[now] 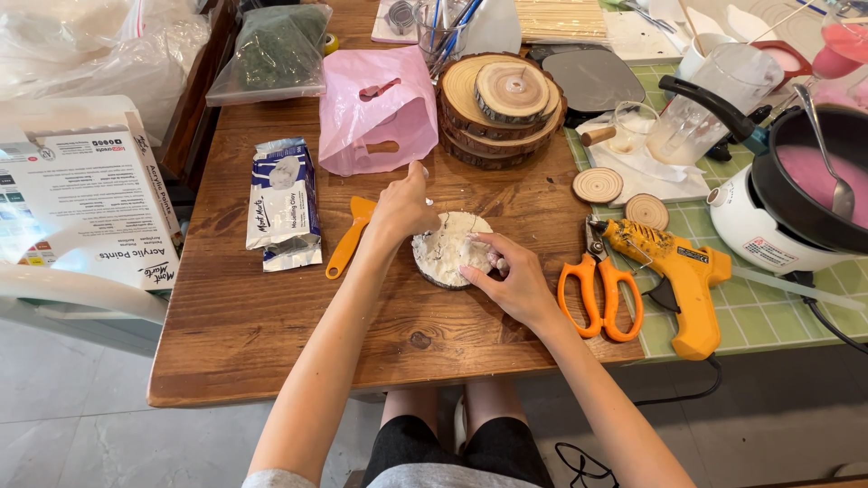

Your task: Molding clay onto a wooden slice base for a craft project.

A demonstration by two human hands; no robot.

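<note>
A round wood slice covered with white clay (449,248) lies on the brown wooden table (271,316) in front of me. My left hand (402,206) hovers over its left edge, fingers pinched on a thin wire or pin that pokes toward the clay. My right hand (511,276) rests on the slice's right side, with its fingertips pressing the white clay. An orange plastic scraper (348,239) lies just left of my left wrist.
A clay packet (283,203) and pink bag (380,108) sit to the left. Stacked wood slices (502,104), two small slices (599,185), orange scissors (601,289), a yellow glue gun (678,271) and a pot of pink liquid (805,190) lie to the right.
</note>
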